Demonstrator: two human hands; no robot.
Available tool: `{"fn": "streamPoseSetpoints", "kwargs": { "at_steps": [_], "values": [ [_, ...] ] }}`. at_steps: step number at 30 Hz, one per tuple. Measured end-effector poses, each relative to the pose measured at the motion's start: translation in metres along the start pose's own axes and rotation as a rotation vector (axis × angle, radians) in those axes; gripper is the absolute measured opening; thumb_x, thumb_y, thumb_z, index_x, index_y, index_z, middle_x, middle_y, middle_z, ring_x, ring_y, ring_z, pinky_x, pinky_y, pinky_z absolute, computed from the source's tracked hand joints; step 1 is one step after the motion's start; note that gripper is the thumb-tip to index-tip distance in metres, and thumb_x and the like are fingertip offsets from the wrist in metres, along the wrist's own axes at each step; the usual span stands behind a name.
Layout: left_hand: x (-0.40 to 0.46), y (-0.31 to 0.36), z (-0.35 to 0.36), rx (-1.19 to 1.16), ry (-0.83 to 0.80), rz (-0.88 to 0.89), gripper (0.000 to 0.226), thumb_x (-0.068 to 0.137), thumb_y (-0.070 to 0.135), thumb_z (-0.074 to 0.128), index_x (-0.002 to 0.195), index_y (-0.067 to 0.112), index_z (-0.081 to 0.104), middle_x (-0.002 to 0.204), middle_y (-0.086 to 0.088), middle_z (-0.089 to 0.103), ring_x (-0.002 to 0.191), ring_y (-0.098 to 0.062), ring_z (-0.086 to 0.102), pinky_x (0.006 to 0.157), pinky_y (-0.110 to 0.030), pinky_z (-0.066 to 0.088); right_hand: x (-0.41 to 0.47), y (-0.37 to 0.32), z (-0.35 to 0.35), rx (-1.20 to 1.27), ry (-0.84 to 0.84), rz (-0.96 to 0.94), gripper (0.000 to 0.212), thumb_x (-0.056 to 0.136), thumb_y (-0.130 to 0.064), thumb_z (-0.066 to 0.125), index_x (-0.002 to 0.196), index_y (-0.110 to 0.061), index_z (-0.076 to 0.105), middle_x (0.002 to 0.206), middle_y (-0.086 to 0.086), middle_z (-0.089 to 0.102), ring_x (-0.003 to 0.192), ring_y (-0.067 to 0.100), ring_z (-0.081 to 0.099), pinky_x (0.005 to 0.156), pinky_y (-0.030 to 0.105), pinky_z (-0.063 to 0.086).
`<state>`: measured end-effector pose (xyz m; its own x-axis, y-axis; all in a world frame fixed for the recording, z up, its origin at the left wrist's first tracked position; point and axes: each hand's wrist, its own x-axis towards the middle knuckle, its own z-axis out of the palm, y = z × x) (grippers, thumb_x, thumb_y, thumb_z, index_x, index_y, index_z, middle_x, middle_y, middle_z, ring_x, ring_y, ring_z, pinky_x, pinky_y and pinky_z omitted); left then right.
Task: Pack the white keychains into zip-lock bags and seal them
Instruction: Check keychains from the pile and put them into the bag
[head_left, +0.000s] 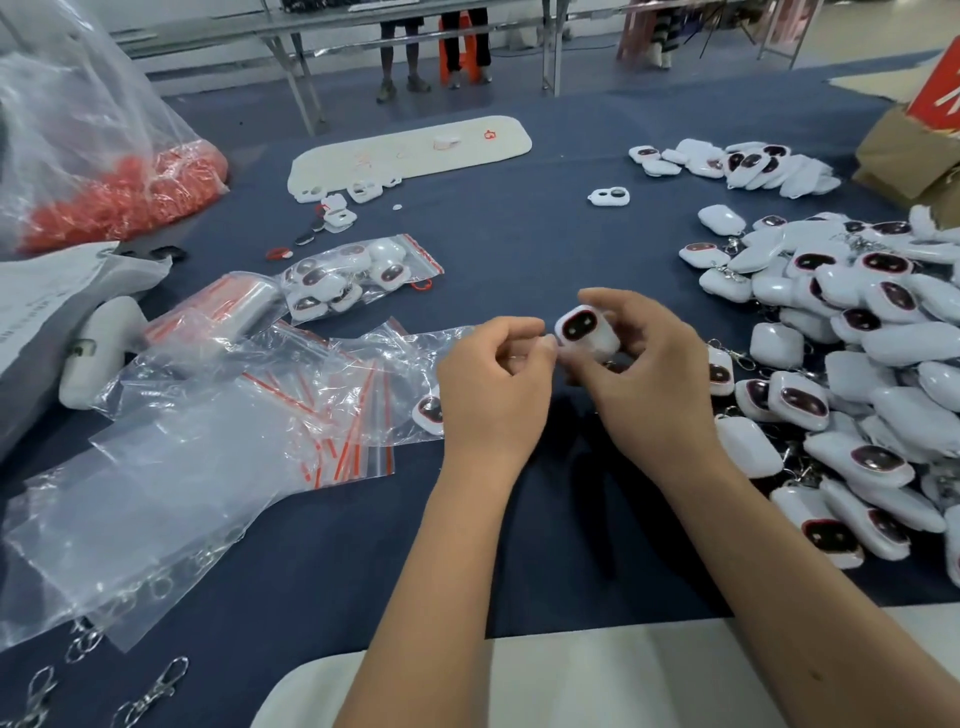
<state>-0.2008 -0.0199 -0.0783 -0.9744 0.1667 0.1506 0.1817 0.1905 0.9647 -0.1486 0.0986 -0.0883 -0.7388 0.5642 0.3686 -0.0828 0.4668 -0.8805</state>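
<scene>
My right hand (644, 364) grips a white keychain (587, 332) with a dark red-rimmed face, held above the blue table. My left hand (493, 384) has its fingers curled, thumb and fingertips meeting the keychain's lower edge; what it pinches is hidden. A clear zip-lock bag (410, 374) with a red strip lies just left of my left hand, one keychain (430, 413) in or under it. A filled bag (358, 275) of keychains lies farther back. Empty zip-lock bags (291, 421) spread at the left. A large heap of white keychains (857, 374) covers the right side.
A big plastic sack of red parts (124, 192) stands far left. A white tray (415, 150) lies at the back, a cardboard box (914, 156) at far right. Metal clasps (156, 691) lie at the near left. People's legs (436, 52) stand beyond the table.
</scene>
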Motion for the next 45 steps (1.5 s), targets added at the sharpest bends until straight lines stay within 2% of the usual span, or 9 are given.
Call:
{"fn": "streamPoseSetpoints", "kwargs": {
  "at_steps": [2,4,7,10,13,17,22,34,45],
  "values": [
    [0.001,0.001,-0.002,-0.074,-0.013,-0.032,0.006,0.092,0.013,0.075,0.097,0.012,0.078,0.087,-0.002,0.079,0.084,-0.02,0.076,0.084,-0.046,0.063,-0.003,-0.004,0.005,0.129,-0.053,0.047,0.035,0.087,-0.016,0.084,0.119,-0.024,0.073,0.098,-0.006,0.075,0.09,0.013,0.075,0.085,0.038,0.063],
    [0.001,0.001,-0.006,-0.133,-0.009,-0.063,0.003,0.09,0.012,0.077,0.092,0.015,0.078,0.081,-0.003,0.078,0.078,-0.02,0.076,0.08,-0.046,0.064,-0.004,-0.005,0.006,0.183,-0.094,0.043,0.036,0.084,-0.012,0.086,0.115,-0.026,0.073,0.091,-0.005,0.075,0.085,0.014,0.075,0.081,0.036,0.064],
    [0.003,-0.001,-0.011,-0.218,-0.002,-0.122,0.006,0.089,0.009,0.078,0.094,0.013,0.079,0.079,-0.008,0.078,0.074,-0.02,0.075,0.075,-0.04,0.065,-0.004,-0.004,0.005,0.168,-0.171,0.031,0.042,0.08,-0.01,0.089,0.114,-0.028,0.073,0.092,-0.005,0.076,0.087,0.013,0.075,0.077,0.028,0.061],
    [0.005,-0.002,-0.015,-0.251,0.003,-0.151,0.009,0.091,0.008,0.075,0.097,0.011,0.08,0.084,-0.007,0.079,0.079,-0.023,0.076,0.069,-0.032,0.062,-0.002,-0.003,0.006,0.212,-0.216,0.049,0.03,0.088,-0.011,0.08,0.111,-0.029,0.074,0.09,-0.005,0.077,0.085,0.015,0.074,0.075,0.028,0.059],
    [0.007,-0.003,-0.015,-0.206,-0.034,-0.128,0.012,0.093,0.006,0.071,0.097,0.014,0.079,0.087,-0.006,0.079,0.086,-0.025,0.077,0.074,-0.034,0.063,0.0,-0.001,0.005,0.269,-0.206,0.053,0.022,0.093,-0.006,0.073,0.106,-0.024,0.075,0.087,0.0,0.076,0.081,0.018,0.074,0.076,0.032,0.06],
    [0.006,-0.005,-0.014,-0.185,-0.075,-0.128,0.012,0.091,0.005,0.074,0.1,0.013,0.078,0.089,-0.007,0.079,0.088,-0.025,0.077,0.082,-0.039,0.064,0.001,0.001,0.004,0.274,-0.204,0.062,0.02,0.093,-0.003,0.072,0.103,-0.02,0.074,0.088,0.0,0.077,0.077,0.014,0.073,0.07,0.024,0.057],
    [0.008,-0.006,-0.014,-0.141,-0.054,-0.09,0.013,0.09,0.0,0.072,0.1,0.008,0.076,0.089,-0.011,0.077,0.085,-0.026,0.075,0.075,-0.039,0.064,0.002,0.002,0.005,0.297,-0.228,0.068,0.018,0.093,-0.002,0.072,0.1,-0.019,0.074,0.087,0.001,0.077,0.076,0.013,0.073,0.07,0.024,0.057],
    [0.008,-0.008,-0.013,-0.095,-0.09,-0.098,0.01,0.094,0.003,0.068,0.1,0.01,0.073,0.09,-0.008,0.076,0.083,-0.021,0.072,0.074,-0.032,0.058,0.003,0.003,0.006,0.297,-0.22,0.067,0.016,0.095,-0.004,0.072,0.096,-0.02,0.074,0.086,0.003,0.077,0.075,0.012,0.074,0.069,0.02,0.056],
    [0.006,-0.005,-0.014,-0.122,-0.065,-0.09,0.01,0.092,0.001,0.071,0.097,0.01,0.074,0.091,-0.007,0.077,0.086,-0.023,0.074,0.078,-0.033,0.061,0.002,0.001,0.007,0.272,-0.236,0.113,0.021,0.097,-0.005,0.067,0.102,-0.02,0.08,0.091,-0.002,0.08,0.086,0.018,0.077,0.081,0.033,0.063]
  ]
}}
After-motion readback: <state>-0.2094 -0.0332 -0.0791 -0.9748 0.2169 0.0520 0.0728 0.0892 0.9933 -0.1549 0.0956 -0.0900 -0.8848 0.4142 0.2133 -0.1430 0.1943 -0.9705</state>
